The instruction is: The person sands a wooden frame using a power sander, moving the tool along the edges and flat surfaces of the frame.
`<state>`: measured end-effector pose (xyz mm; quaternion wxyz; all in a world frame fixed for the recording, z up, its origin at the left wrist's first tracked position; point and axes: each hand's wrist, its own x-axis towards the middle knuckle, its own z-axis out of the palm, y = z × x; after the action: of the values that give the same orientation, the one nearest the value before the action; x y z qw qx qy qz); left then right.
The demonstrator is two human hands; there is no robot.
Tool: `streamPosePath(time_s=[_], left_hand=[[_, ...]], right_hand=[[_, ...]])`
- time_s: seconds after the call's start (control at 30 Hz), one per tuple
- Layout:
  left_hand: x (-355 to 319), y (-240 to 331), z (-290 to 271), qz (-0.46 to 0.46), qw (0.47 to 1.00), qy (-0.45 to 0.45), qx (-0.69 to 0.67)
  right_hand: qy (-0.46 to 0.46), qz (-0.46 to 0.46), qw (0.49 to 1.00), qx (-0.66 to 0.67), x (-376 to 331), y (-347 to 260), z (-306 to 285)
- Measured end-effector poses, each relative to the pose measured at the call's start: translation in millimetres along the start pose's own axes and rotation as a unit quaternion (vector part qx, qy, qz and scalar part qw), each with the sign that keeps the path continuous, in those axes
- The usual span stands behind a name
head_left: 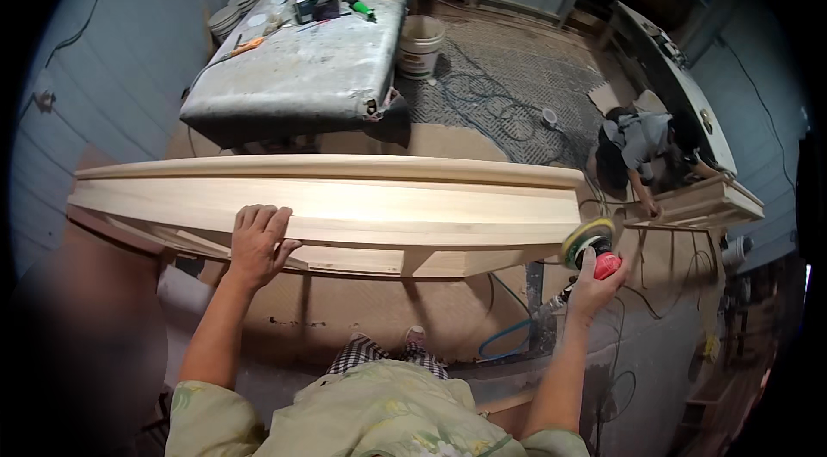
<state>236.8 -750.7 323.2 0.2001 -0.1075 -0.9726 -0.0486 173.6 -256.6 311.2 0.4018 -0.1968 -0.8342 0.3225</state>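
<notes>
A long, pale wooden cabinet frame (405, 203) lies across in front of me, with a moulded edge along its far side. My left hand (258, 242) rests on its near edge, left of the middle, with the fingers laid over the wood. In my right hand (594, 285) is a round sander (594, 242) with a red top and a yellowish disc pad. The pad is tilted up at the right end of the frame; whether it touches the wood I cannot tell.
Beyond the frame stands a covered worktable (293, 78) with tools and boxes. A white bucket (420, 48) is beside it. At the right, another person (642, 143) bends over a smaller wooden piece (706, 203). Hoses (482, 87) and cords lie across the floor.
</notes>
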Motion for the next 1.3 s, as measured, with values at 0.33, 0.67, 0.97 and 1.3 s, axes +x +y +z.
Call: streamPosePath(time_s=[0.33, 0.67, 0.97, 1.3], left_hand=[[-31, -61, -20, 0.016, 0.999, -0.048, 0.007], [-66, -195, -41, 0.05, 0.998, -0.032, -0.021], [-82, -211, -35, 0.039, 0.998, -0.016, -0.04], [-63, -194, -33, 0.043, 0.997, -0.053, -0.026]], right_hand=[[-0.443, -0.303, 0.844, -0.015, -87, -200, 32], [-0.663, -0.113, 0.695, -0.254, -32, -283, 73], [-0.59, -0.311, 0.739, -0.095, -241, -409, 96], [-0.291, -0.024, 0.934, -0.203, -100, -224, 22]])
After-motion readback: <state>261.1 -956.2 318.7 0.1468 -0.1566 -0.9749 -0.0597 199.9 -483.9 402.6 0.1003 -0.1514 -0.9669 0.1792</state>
